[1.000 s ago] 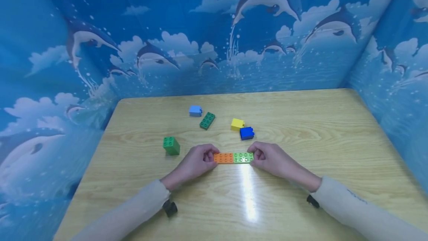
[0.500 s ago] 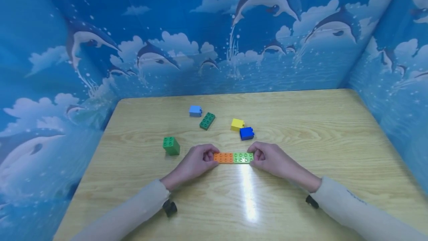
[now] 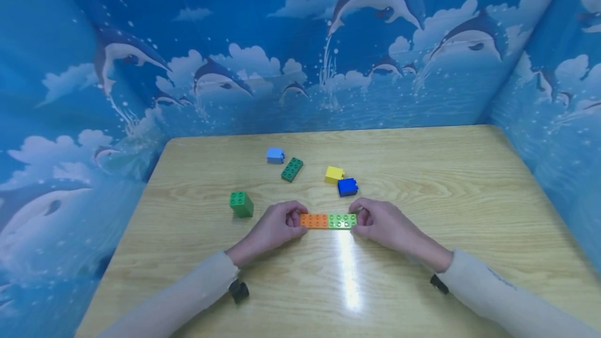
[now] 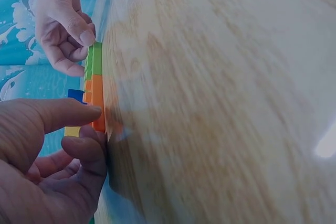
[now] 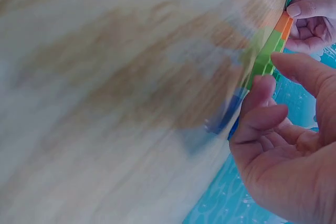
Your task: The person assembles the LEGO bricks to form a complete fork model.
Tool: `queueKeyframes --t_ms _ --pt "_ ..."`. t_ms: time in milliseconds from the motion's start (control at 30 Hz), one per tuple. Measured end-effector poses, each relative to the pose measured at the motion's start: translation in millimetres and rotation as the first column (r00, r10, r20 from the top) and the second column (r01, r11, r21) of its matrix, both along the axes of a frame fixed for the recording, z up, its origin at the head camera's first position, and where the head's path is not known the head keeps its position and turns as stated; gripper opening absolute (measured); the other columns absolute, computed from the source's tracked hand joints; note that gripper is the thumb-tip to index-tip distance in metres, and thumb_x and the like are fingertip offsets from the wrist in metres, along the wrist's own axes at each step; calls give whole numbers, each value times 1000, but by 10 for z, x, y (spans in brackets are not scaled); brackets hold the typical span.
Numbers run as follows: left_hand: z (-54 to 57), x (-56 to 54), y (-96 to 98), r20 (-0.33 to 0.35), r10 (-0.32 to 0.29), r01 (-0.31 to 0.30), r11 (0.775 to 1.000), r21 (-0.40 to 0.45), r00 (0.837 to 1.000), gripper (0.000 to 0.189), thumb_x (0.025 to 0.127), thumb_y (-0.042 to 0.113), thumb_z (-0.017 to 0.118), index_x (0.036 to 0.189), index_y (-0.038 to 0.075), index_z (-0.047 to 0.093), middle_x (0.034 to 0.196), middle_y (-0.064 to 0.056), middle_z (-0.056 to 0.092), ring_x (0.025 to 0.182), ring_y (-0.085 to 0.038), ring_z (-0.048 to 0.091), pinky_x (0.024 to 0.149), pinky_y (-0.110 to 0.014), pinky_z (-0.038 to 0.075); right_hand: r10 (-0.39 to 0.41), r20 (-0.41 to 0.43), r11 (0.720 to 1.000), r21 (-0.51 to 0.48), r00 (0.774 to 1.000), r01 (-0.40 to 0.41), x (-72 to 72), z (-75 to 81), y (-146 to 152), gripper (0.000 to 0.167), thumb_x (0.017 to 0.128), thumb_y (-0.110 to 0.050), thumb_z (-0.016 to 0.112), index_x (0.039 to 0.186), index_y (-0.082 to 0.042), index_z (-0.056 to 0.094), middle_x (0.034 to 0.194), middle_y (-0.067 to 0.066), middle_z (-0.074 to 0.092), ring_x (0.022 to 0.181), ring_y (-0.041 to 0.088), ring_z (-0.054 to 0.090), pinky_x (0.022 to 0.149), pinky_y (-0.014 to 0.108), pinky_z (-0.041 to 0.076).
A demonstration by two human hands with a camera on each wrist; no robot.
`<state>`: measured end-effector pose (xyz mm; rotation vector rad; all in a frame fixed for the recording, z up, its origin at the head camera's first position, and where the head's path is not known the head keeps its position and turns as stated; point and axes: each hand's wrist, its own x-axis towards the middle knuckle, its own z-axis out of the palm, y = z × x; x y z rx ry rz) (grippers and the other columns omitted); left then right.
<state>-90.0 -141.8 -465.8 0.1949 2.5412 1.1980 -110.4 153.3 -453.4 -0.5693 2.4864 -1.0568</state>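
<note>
An orange toy building brick and a light green brick lie end to end in a straight row, studs up, at the middle of the table. My left hand pinches the orange brick's left end between thumb and fingers. At the row's other end, my right hand pinches the light green brick the same way. In the left wrist view the orange brick sits low at the table surface, its end by the thumb tip. The right wrist view shows the light green brick between thumb and forefinger.
A tall green block stands left of my left hand. Farther back lie a light blue brick, a dark green brick, a yellow brick and a dark blue brick. A dolphin-print backdrop borders the wooden table.
</note>
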Motion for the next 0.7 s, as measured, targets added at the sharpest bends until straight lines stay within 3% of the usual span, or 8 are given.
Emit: queueKeyframes --t_ms 200,333,467,700 --pt "17 0 -2 10 11 -11 1000 5 1000 40 88 8 89 125 10 74 91 2 66 79 -16 62 68 -28 54 -15 -38 1000 -26 999 14 -21 -7 22 36 96 -23 86 126 -7 73 89 -5 66 76 15 60 62 28 51" --pt "15 3 -2 19 14 -15 1000 10 1000 40 88 9 90 125 10 74 91 2 67 80 -16 63 69 -28 55 -80 -33 992 -102 996 77 -37 -32 45 29 99 -22 83 123 -8 73 90 -3 68 78 18 64 64 28 54" --pt "12 7 -8 22 16 -16 1000 15 1000 40 89 9 89 125 10 74 92 2 67 80 -17 63 70 -29 55 -146 -35 976 -166 989 138 -73 -45 49 33 101 -20 81 128 -6 70 95 -1 69 86 20 67 69 28 57" --pt "5 9 -16 11 17 -17 1000 18 1000 40 89 8 89 126 10 73 92 2 67 80 -16 63 69 -28 55 -241 -91 955 -199 966 219 -179 -38 89 47 102 -23 81 142 -6 63 123 10 64 106 25 63 86 36 57"
